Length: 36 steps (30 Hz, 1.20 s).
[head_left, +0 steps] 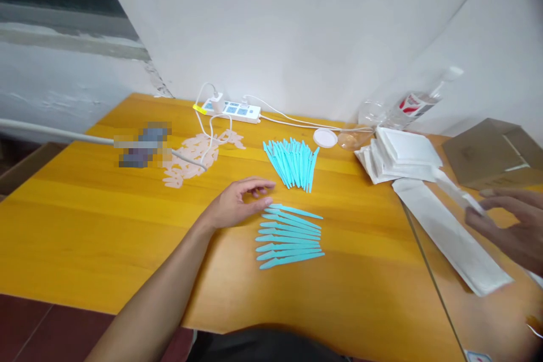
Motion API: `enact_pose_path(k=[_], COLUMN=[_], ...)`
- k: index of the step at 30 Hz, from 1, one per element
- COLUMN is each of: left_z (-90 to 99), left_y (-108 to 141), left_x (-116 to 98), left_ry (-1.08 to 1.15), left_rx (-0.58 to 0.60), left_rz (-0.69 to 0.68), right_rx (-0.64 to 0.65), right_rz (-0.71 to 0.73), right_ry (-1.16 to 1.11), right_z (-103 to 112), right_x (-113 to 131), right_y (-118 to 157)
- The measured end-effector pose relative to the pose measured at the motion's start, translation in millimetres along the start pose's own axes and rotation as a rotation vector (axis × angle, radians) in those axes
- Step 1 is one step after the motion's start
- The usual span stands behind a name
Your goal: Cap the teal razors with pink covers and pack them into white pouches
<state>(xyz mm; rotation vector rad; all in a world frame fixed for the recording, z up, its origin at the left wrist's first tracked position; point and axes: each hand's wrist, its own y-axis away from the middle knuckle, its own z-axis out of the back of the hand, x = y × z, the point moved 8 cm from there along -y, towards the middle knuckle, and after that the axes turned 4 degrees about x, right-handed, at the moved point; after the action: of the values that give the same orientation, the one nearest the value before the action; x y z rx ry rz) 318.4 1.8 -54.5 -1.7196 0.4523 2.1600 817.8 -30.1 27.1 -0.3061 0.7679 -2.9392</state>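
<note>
My left hand [241,201] rests over the table, fingers apart and curved, its thumb tip by the handle end of the top blue stick in a spread row of several blue sticks [291,233]. Behind the row lies a denser bunch of blue sticks [292,161]. At the right, my right hand [509,220], blurred, pinches the end of a narrow white strip [453,188] between thumb and finger. A long flat white packet [453,237] lies below that hand, and a stack of white packets [407,150] stands behind it.
Pale pink pieces [193,153] lie at left, crossed by a white cable. A power strip [233,110] sits by the wall. Farther right are a round white lid [325,137], a clear bottle [418,104] and a cardboard box [494,153]. The wooden table [106,226] has a seam at right.
</note>
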Motion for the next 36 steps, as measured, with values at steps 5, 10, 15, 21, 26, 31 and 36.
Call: enact_pose_path(k=[5, 10, 15, 21, 26, 31, 36], left_z=[-78.6, -110.3, -120.5, -98.8, -92.8, -40.3, -6.4], left_y=[-9.7, -21.3, -27.5, -37.1, -48.9, -39.2, -14.8], left_x=[-20.8, -26.9, -31.6, -13.9, -16.6, -6.4, 12.6], left_ry=[0.477, 0.292, 0.145, -0.062, -0.016, -0.261, -0.664], left_rx=[0.103, 0.019, 0.095, -0.078, -0.041, -0.009, 0.045], left_rz=[0.215, 0.231, 0.059, 0.147, 0.112, 0.090, 0.053], right_rx=[0.278, 0.347, 0.363, 0.407, 0.407, 0.439, 0.566], right_rz=[0.532, 0.603, 0.334, 0.390, 0.444, 0.383, 0.314], right_ry=[-0.097, -0.264, -0.274, -0.471, -0.363, -0.327, -0.308], right_z=[-27.6, -59.9, -92.1, -99.5, -98.1, -113.9, -139.2], right_x=[173.9, 245.6, 232.3, 238.1, 235.4, 210.6, 201.3], right_y=[41.0, 53.9, 37.1, 27.0, 19.5, 5.2, 3.5])
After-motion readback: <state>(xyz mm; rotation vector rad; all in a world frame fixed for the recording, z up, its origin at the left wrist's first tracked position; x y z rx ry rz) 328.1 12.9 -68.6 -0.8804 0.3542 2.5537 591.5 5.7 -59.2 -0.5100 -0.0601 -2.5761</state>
